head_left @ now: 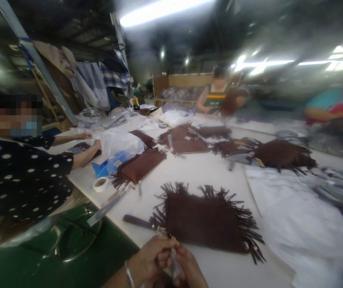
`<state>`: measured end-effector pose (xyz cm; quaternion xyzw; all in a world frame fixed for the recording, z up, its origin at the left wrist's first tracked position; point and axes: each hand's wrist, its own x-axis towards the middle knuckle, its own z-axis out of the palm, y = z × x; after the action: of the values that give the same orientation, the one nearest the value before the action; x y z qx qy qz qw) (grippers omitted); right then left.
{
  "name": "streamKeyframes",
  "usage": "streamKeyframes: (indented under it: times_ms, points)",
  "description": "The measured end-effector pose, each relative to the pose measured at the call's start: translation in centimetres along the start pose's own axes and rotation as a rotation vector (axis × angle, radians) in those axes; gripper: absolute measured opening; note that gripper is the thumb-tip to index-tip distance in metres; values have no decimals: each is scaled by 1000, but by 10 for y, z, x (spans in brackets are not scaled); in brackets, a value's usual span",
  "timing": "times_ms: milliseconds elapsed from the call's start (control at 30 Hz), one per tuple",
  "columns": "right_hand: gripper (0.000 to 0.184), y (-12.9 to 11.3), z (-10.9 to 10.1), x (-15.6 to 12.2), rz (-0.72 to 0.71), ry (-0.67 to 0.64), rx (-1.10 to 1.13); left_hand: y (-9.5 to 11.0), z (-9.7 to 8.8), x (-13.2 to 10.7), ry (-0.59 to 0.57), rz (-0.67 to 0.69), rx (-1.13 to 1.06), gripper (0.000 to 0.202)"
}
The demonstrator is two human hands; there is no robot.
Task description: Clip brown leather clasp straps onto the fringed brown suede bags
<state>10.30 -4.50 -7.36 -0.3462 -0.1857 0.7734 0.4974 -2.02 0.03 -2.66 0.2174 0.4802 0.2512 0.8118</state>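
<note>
A dark brown fringed pouch (203, 222) lies flat on the white table just beyond my hands. Its wrist strap (138, 221) sticks out to the left from a brass-coloured clasp (160, 229). At the pouch's near left corner, my left hand (153, 258) is closed in a pinch, a bracelet round its wrist. Pressed close beside it, my right hand (189, 266) is also closed. Between the fingers of both shows a small piece of clear plastic (176, 267); whether it wraps the zipper pull I cannot tell.
More brown fringed pouches (143, 166) lie across the table. At the left edge are a tape roll (100, 184) and a blue packet (108, 165). White sheeting (303, 224) covers the right side. A person in a dotted top (24, 176) works at left; others sit beyond.
</note>
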Motion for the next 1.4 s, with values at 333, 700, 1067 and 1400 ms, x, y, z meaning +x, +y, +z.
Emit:
streamKeyframes:
  times_ms: [333,700,1067,1400]
  points:
    - [46,5,-15,-10,-192,145,-742,7,-8,4,43,115,224,38]
    - [44,-56,-16,-6,-392,420,-1831,4,-37,-17,452,386,536,45]
    - [39,-63,-15,-1,-436,427,-1838,35,-47,-9,557,557,1825,15]
    - [39,-74,-15,1,-418,459,-1720,25,-65,-34,524,469,1892,12]
